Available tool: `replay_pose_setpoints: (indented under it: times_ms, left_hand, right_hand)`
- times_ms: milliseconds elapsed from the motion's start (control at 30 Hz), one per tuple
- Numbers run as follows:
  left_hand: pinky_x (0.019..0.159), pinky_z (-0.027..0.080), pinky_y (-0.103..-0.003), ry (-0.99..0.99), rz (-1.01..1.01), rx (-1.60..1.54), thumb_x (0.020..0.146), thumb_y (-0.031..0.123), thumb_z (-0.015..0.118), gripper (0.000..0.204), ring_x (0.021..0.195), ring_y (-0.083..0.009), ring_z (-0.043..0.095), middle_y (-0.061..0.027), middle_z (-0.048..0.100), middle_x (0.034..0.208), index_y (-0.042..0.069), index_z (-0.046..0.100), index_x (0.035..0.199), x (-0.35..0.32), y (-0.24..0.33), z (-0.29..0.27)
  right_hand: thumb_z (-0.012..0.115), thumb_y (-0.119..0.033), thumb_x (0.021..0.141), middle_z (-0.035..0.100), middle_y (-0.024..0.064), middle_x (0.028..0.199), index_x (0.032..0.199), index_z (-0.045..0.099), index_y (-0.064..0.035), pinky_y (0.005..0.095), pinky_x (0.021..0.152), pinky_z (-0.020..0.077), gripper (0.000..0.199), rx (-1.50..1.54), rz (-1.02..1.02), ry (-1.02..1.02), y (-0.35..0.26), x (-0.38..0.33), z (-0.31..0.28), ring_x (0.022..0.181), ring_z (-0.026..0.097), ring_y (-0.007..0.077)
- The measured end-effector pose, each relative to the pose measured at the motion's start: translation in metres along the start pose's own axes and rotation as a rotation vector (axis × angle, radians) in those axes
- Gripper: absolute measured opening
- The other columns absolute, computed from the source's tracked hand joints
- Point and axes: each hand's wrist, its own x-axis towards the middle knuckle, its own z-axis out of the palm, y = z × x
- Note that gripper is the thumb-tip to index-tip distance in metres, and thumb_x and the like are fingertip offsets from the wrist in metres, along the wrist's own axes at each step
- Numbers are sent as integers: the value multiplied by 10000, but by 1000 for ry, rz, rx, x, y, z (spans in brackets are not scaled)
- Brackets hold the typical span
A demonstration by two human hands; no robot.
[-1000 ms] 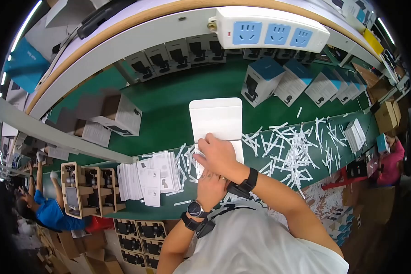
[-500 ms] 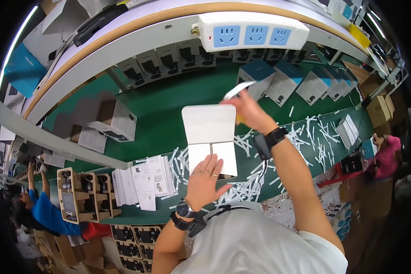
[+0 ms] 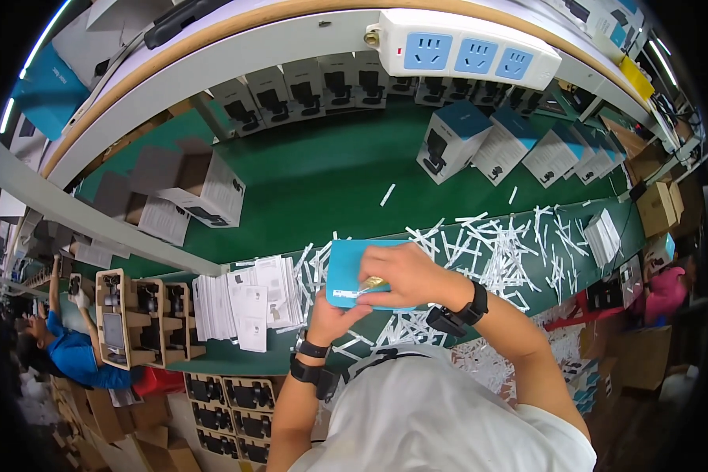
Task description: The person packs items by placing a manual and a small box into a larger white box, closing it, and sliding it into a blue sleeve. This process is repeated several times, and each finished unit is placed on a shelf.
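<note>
A flat teal box point(image 3: 346, 267) lies at the near edge of the green worktable, its teal face up. Beside its lower left corner is my left hand point(image 3: 332, 321), closed around that edge with the thumb on top. My right hand point(image 3: 407, 277) is over the box's right part, fingers curled round a small gold-coloured thing point(image 3: 374, 281) whose kind I cannot make out. Just under it, a white label or strip point(image 3: 344, 293) shows along the box's near edge. The right hand hides the rest of the box.
Loose white paper strips point(image 3: 499, 256) litter the table. Left of me are stacked printed leaflets point(image 3: 248, 307) and moulded trays point(image 3: 153, 322) with black devices. Printed cartons point(image 3: 452, 141) stand behind, below a shelf carrying a power strip point(image 3: 468, 51). A co-worker in blue point(image 3: 71, 354) is at left.
The white-lined flap has been folded down, so the teal face now shows. A white strip has left my right hand and lies on the table. That hand came down to the box.
</note>
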Motion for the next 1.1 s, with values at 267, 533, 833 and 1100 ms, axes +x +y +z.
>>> replay_pose_setpoints:
  times_ms: [267, 533, 833, 1100]
  left_hand:
    - [1007, 470, -388, 236, 95, -46, 731, 229, 900, 468, 1257, -274, 544, -170, 551, 1363, 50, 678, 1102, 5, -3, 15]
    - [1061, 427, -502, 176, 254, 537, 595, 286, 950, 816, 1285, -419, 469, -157, 514, 1363, 125, 615, 1322, 17, 6, -1]
    - [1014, 430, -515, -9, 469, 861, 621, 440, 892, 727, 1218, -410, 485, -166, 533, 1315, 129, 692, 1247, 16, 5, -16]
    - [1107, 363, -568, -360, 497, 1141, 792, 361, 798, 774, 1411, -419, 369, -115, 425, 1540, 67, 489, 1438, 16, 35, -25]
  right_hand:
    - [558, -314, 1020, 584, 42, 825, 988, 575, -100, 240, 557, 381, 217, 1477, 228, 399, 39, -34, -18, 642, 497, 114]
    - [840, -310, 737, 676, 82, 851, 1336, 626, -150, 342, 652, 557, 657, 11, 369, 399, 16, -109, 4, 713, 675, 248]
    - [821, -217, 771, 540, 8, 907, 1210, 718, -163, 277, 516, 469, 454, -145, 229, 501, 8, -119, 62, 604, 543, 114]
    - [786, -196, 756, 612, 8, 1291, 1214, 692, -200, 246, 482, 444, 467, -306, 171, 408, 1, -111, 59, 605, 494, 124]
